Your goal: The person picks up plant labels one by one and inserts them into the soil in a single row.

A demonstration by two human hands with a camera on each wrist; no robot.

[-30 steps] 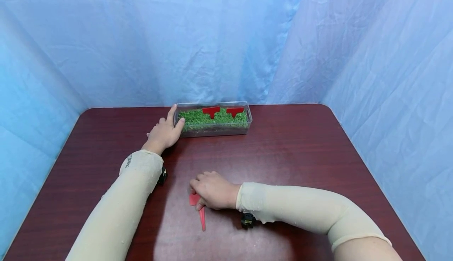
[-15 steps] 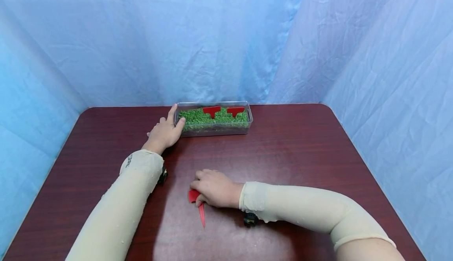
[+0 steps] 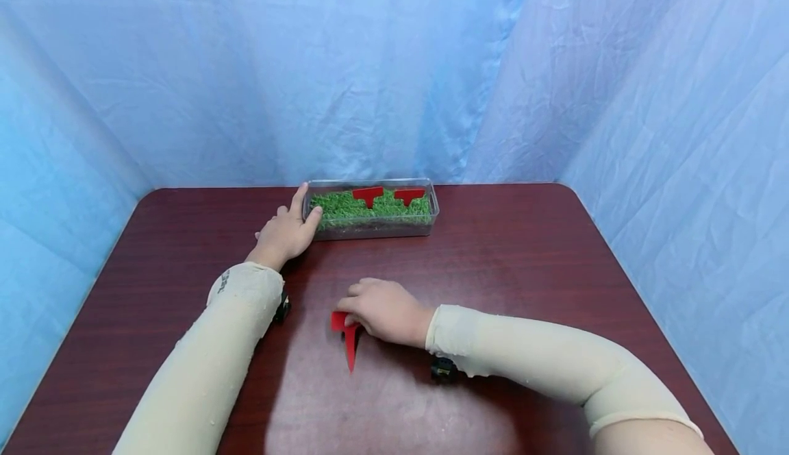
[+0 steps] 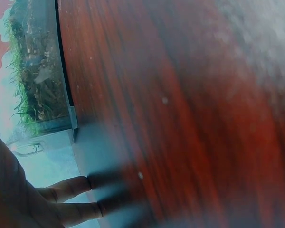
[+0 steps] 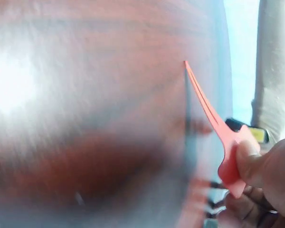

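1. The right hand (image 3: 387, 310) pinches the flat head of a thin red plastic T-shaped stake (image 3: 346, 332) between thumb and fingers; this grip is clamped on the stake.
2. The stake sits near the middle of the dark red-brown wooden desk (image 3: 524, 263), with its pointed end towards the person.
3. In the right wrist view the stake (image 5: 213, 123) slants up and away from the thumb, its tip close to the desk; that view is blurred.
4. The left hand (image 3: 285, 230) rests against the left end of a clear rectangular plastic box filled with green artificial grass (image 3: 372, 210), with straight fingers along its wall and the thumb on the near corner; this grip is apart.
5. Two more red T-shaped stakes (image 3: 368, 195) stand upright in the grass, side by side.
6. The box stands at the far edge of the desk, well apart from the held stake, with bare desk between them.
7. Crumpled blue fabric (image 3: 394, 64) walls the desk on three sides.
8. Beige sleeves (image 3: 209, 366) cover both forearms.
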